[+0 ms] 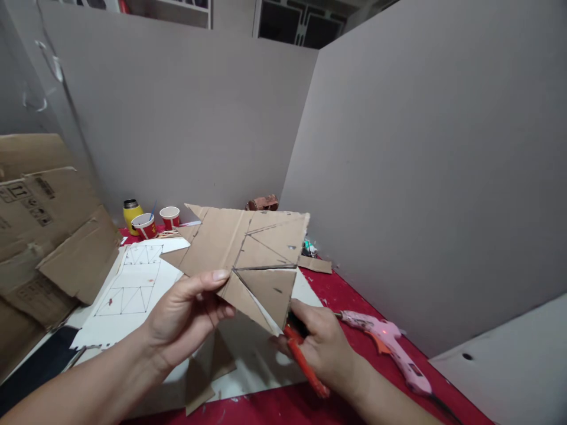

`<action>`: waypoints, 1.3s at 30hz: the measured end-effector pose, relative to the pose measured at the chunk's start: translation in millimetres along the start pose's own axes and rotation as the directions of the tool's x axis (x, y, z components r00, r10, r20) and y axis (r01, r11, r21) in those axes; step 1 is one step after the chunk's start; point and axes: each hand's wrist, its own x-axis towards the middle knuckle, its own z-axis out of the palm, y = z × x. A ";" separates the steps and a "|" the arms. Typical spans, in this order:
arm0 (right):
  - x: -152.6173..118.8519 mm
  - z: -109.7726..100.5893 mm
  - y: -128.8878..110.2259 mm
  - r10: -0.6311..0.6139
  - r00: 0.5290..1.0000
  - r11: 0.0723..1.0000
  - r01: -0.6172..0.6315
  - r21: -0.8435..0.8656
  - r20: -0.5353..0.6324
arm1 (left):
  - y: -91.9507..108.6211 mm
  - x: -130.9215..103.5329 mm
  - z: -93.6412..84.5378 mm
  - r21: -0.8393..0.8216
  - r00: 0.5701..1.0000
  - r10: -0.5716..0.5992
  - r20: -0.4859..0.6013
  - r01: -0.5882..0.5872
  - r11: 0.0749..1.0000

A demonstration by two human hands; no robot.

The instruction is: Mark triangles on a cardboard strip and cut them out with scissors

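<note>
A piece of brown cardboard [217,236] with a jagged left edge and dark drawn lines is held up above the table. My left hand [190,313] is closed on its lower edge, thumb on top and fingers beneath. A triangular flap [270,292] at its lower right is bounded by a thick dark line and a pale gap. My right hand [323,336] is closed around a red-handled tool [308,363] with a black part, at the flap's lower right corner. The tool's working end is hidden, so its kind cannot be made out.
A pink glue gun [390,339] with a lit red light lies on the red cloth [354,372] at right. White paper with drawn triangles [128,295], cardboard scraps [199,378], paper cups [144,225] and a yellow bottle [132,213] are around. Cardboard boxes [44,236] stand left; grey panels [420,165] rise behind.
</note>
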 end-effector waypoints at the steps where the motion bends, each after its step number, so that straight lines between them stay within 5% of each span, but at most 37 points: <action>1: 0.6 0.3 0.6 0.011 1.000 1.000 -0.011 -0.021 0.012 | 0.8 0.8 -0.2 0.012 1.000 0.015 -0.001 -0.015 1.000; 5: 5.3 3.3 4.9 0.106 0.990 0.983 -0.091 -0.158 0.092 | 12.3 4.8 -3.8 0.068 0.983 0.182 -0.020 -0.180 0.981; 10: 16.4 10.6 13.2 0.323 0.907 0.867 -0.170 -0.469 0.269 | 29.2 3.9 -10.1 0.205 0.950 0.313 0.020 -0.310 0.928; 17: 21.9 7.3 12.2 0.279 0.909 0.916 -0.155 -0.370 0.310 | 17.1 17.7 -10.3 0.345 0.919 0.383 0.089 -0.390 0.854; 20: 22.6 0.9 5.2 0.204 0.955 0.972 -0.171 -0.163 0.213 | 6.4 26.1 -12.4 0.374 0.927 0.355 0.121 -0.374 0.849; 22: 22.1 -2.3 0.3 0.170 0.973 0.951 -0.203 0.235 0.154 | -2.6 30.3 -13.9 0.403 0.946 0.300 0.124 -0.325 0.856; 25: 20.6 -3.5 -5.7 0.201 0.962 0.645 -0.273 0.714 0.187 | -19.7 35.0 -14.9 0.420 0.960 0.252 0.123 -0.280 0.863; 32: 20.2 6.2 -12.0 0.223 0.941 0.353 -0.322 0.879 0.255 | -48.7 38.1 -15.4 0.373 0.989 0.121 0.083 -0.143 0.917; 39: 19.9 13.2 -11.2 0.251 0.937 0.352 -0.321 0.879 0.242 | -50.5 40.1 -15.3 0.308 0.998 0.064 0.006 -0.063 0.949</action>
